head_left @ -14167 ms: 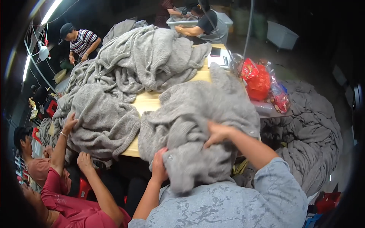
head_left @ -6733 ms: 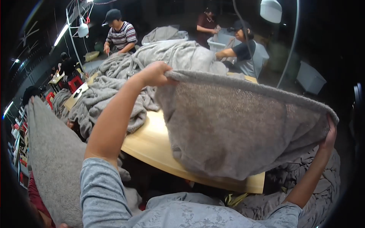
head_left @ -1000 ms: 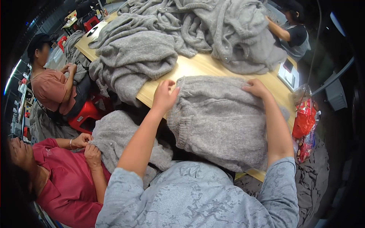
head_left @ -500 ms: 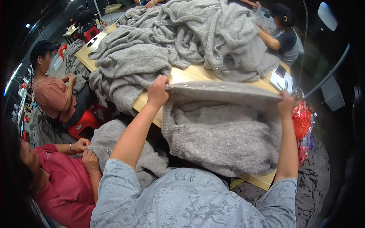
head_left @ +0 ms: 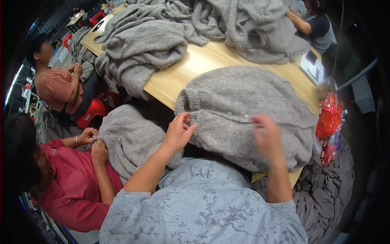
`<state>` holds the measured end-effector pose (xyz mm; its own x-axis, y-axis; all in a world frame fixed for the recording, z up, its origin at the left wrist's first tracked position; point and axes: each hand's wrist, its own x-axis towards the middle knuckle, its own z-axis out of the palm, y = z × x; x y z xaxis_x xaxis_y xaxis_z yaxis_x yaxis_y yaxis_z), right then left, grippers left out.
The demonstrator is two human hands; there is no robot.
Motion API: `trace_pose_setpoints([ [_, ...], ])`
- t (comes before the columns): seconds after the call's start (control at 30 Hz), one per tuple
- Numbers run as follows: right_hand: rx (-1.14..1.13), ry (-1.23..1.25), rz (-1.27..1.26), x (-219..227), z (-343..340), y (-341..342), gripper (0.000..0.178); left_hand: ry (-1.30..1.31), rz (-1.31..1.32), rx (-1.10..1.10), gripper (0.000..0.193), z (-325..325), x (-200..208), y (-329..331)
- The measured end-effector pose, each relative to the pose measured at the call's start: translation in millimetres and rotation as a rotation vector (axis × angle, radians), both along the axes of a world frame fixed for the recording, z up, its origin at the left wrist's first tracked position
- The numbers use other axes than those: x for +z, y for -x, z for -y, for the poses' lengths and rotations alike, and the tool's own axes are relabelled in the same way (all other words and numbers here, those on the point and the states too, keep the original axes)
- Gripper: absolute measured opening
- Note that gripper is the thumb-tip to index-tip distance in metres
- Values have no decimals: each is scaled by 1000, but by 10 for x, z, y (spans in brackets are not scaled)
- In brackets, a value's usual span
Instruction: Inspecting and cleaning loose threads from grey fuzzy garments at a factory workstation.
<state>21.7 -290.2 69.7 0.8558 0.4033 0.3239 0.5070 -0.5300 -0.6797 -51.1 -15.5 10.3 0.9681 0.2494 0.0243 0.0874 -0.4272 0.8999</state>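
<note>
A grey knitted cardigan (head_left: 227,91) lies on the near end of the table, its two front edges meeting along a band of shiny buttons. At the ribbed hem on its left side is my left hand (head_left: 178,132), thumb and fingers apart, the fingertips touching the knit beside the band. My right hand (head_left: 269,138) hovers over or brushes the cardigan just right of a button; it is smeared by motion, so its fingers are unclear.
A big heap of grey knitwear (head_left: 162,40) covers the far side of the wooden table (head_left: 195,61). At left a co-worker in a red shirt (head_left: 77,183) handles another grey knit garment (head_left: 134,130). Red packaging (head_left: 330,118) hangs by the right table edge, near a white box (head_left: 310,67).
The cardigan's raised front panel has come down flat toward me, and both hands have let go of its edge. My hands have moved nearer, the right one also leftward.
</note>
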Motion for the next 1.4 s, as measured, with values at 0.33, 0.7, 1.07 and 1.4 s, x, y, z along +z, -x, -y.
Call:
trace_pose_setpoints([
  [0.33,245,-216,-77,-693,-1291,50,29,345,23,-14,12,-67,-336,-62],
  [0.7,168,-261,-265,-481,-1331,-194,15,-197,274,-28,21,-39,-221,-254],
  [1.07,415,170,-116,-581,-1599,-643,12,-305,368,6,24,61,-282,-221],
  [1.4,344,87,-404,-529,-1605,-676,13,-306,345,-10,23,25,-316,-208],
])
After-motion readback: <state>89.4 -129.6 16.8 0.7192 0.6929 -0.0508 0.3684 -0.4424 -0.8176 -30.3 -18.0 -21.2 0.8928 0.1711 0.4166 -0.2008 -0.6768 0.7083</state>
